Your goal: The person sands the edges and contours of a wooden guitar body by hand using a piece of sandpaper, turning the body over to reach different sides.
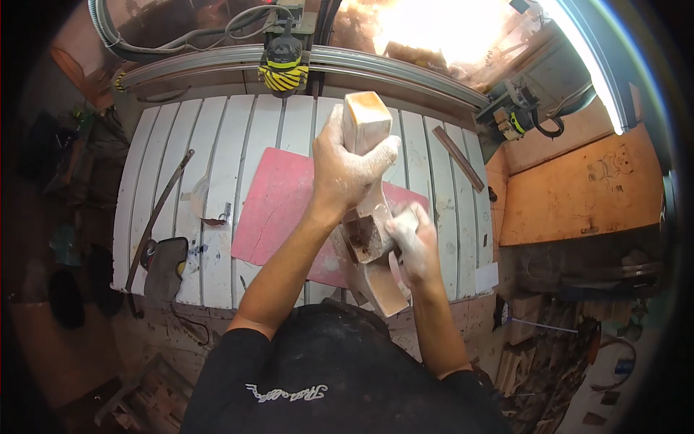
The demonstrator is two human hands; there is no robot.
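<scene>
Wood piece [367, 123]: long axis runs from the person's chest up and away, over the bench's [217, 145] near edge.
Left hand [345, 170]: fingers clamped round its upper part.
Right hand [413, 242]: fingers curled against its lower part.
Red sheet [271, 202]: flat, mid-bench.

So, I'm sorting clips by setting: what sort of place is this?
Probably a woodworking shop: a white slatted machine bed, a yellow-and-black router head on a metal rail, and dusty hands gripping a pale shaped wooden piece.

The wooden block [366, 123] is pale orange-tan. A pink-red mat [278, 199] lies on white slats [217, 145]. The machine head [283, 69] shows yellow-and-black stripes.
</scene>
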